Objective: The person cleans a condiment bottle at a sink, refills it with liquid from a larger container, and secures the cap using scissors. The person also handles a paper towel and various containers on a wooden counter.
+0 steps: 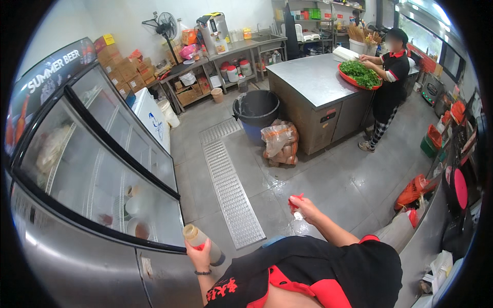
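My left hand [200, 256] is wrapped around a translucent plastic bottle [195, 233], tilted, with its mouth uncovered and something dark in its lower end. The bottle is close to the glass-door display fridge [127, 184]. Out over the floor, my right hand [308, 211] grips a small red plastic piece [295, 201], possibly a bottle cap. Something small and white [298, 216] shows beneath those fingers; I cannot tell what it is.
A metal drain grate [231, 192] crosses wet floor tiles. Ahead are a lined bin [256, 134], a filled sack [283, 148] and a steel counter [308, 82]. A person [393, 73] stands there by a red basket of leafy greens [360, 74]. Bags [410, 192] line the right side.
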